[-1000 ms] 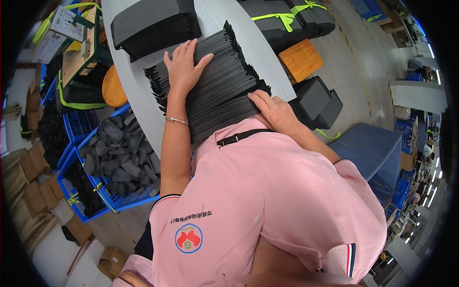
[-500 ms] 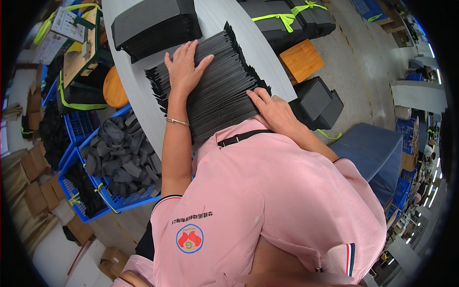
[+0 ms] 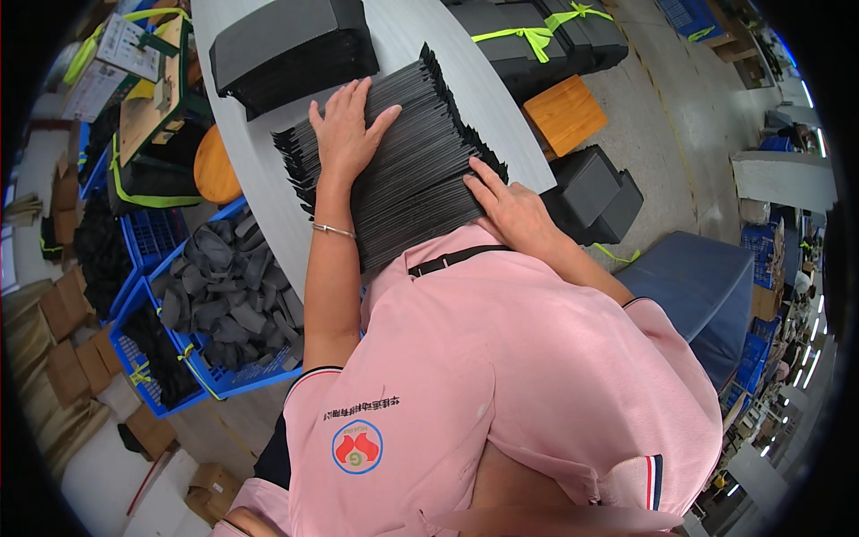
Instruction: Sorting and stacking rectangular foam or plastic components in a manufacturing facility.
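Note:
A long row of thin black sheets, packed edge-on with jagged ends, leans across the pale table up to my shirt front. My left hand lies flat over its far left part, fingers and thumb spread. At the row's right edge, close to my body, my right hand touches the sheet ends with its fingers stretched out and apart. A thin dark split shows between sheets near those fingertips. The underside of my right hand is hidden.
A stack of dark grey pieces stands at the table's far left. Blue crates with loose grey pieces sit left of the table. Wooden stools, black bundles and a blue-covered block stand to the right.
My right fingers have spread apart, one shifting slightly farther along the row's edge. The split between sheets there looks clearer. My left hand has stayed nearly still.

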Motion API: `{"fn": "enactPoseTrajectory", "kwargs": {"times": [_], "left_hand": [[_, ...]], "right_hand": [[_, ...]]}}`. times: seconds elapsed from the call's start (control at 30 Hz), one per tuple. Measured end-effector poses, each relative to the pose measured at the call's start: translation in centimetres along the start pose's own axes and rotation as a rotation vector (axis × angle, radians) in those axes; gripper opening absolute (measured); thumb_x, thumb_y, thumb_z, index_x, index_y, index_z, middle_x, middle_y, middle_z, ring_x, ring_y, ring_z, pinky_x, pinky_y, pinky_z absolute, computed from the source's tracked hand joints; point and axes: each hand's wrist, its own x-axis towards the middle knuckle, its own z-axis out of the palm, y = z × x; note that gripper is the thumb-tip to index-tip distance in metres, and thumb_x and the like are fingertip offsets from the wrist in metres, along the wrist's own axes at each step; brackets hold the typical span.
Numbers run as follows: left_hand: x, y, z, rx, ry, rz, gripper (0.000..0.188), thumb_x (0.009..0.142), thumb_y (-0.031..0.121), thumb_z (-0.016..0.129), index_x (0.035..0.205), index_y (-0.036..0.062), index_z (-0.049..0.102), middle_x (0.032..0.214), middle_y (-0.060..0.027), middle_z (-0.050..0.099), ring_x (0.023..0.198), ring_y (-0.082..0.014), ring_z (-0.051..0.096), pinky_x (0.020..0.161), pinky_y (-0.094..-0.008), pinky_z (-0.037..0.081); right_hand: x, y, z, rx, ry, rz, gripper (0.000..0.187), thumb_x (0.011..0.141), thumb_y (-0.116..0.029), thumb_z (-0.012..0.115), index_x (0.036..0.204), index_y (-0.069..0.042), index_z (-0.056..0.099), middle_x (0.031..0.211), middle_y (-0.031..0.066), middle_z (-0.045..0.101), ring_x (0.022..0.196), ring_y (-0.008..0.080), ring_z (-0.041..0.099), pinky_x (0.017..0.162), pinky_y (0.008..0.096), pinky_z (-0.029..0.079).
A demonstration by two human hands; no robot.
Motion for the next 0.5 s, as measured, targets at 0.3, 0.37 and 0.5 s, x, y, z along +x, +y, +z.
{"fn": "enactPoseTrajectory", "kwargs": {"times": [0.3,0.37,0.5], "left_hand": [[0.0,0.1,-0.2,-0.03,-0.002,0.002,0.073,0.094,0.06,0.061,0.145,0.009,0.054,0.148,-0.0128,0.055,0.141,-0.0287,0.046,0.121,-0.0606,0.015],[0.0,0.1,-0.3,-0.034,0.003,0.003,0.073,0.094,0.059,0.061,0.145,0.0087,0.055,0.148,-0.0131,0.055,0.141,-0.0287,0.046,0.121,-0.0607,0.015],[0.0,0.1,-0.1,-0.032,0.011,0.011,0.072,0.094,0.059,0.061,0.145,0.0083,0.055,0.148,-0.0135,0.055,0.141,-0.0289,0.046,0.12,-0.0614,0.015]], "right_hand": [[0.5,-0.4,-0.6,0.013,0.01,0.009,0.082,0.08,-0.015,0.078,0.151,-0.008,0.037,0.144,0.0149,0.046,0.076,0.0317,0.065,0.071,0.0417,0.056],[0.8,-0.8,-1.3,0.026,0.001,0.036,0.086,0.079,-0.015,0.079,0.153,-0.008,0.034,0.14,0.0149,0.047,0.076,0.0322,0.065,0.072,0.0421,0.056],[1.5,-1.0,-1.6,0.015,-0.037,0.059,0.089,0.078,-0.014,0.08,0.154,-0.006,0.034,0.135,0.0149,0.047,0.077,0.0322,0.065,0.072,0.0425,0.056]]}}
